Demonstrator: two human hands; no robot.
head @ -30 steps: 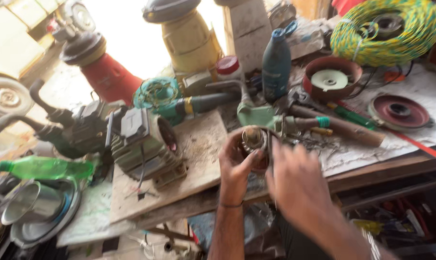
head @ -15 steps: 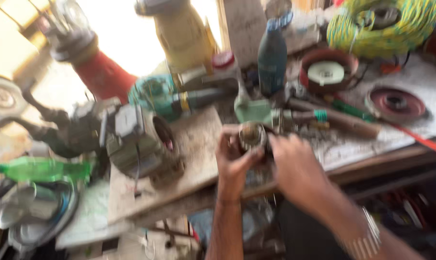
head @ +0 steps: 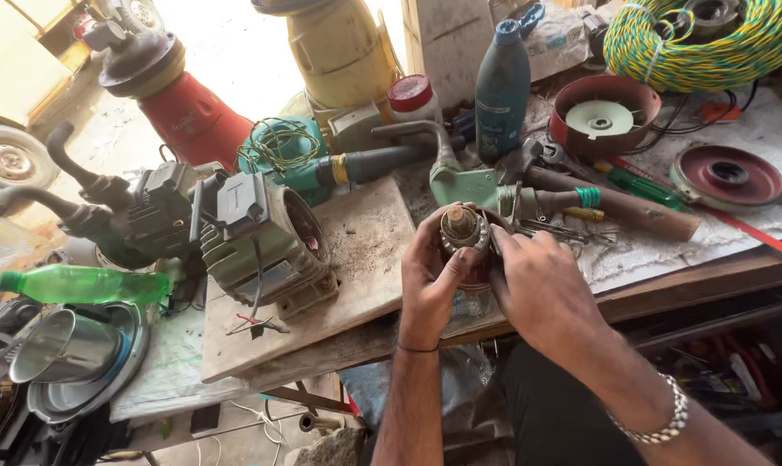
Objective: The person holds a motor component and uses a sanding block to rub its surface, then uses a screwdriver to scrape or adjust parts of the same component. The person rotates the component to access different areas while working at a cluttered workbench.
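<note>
Both hands clasp a small motor rotor [head: 461, 235] upright between them: left hand [head: 430, 280] wraps its left side, right hand [head: 542, 289] covers the right, fingers curled onto it. Just left of the left hand lies a wooden board [head: 356, 259] bearing a grey motor housing [head: 261, 242]; beyond the hands, a green tool [head: 468, 183].

Light: strong daylight floods in from the top left, ahead of you.
Glare: the ground outside, behind the red pump [head: 184, 108], burns out to white.
Bench: your wooden board [head: 356, 259] sits evenly lit, detail crisp.
Hands: your left hand [head: 430, 280] and right hand [head: 542, 289] show sharp, no motion smear.
Shadows: deep under the bench, lower right nearly black.
Edges: the wire coil [head: 701, 39] bends slightly at the corner.
</note>
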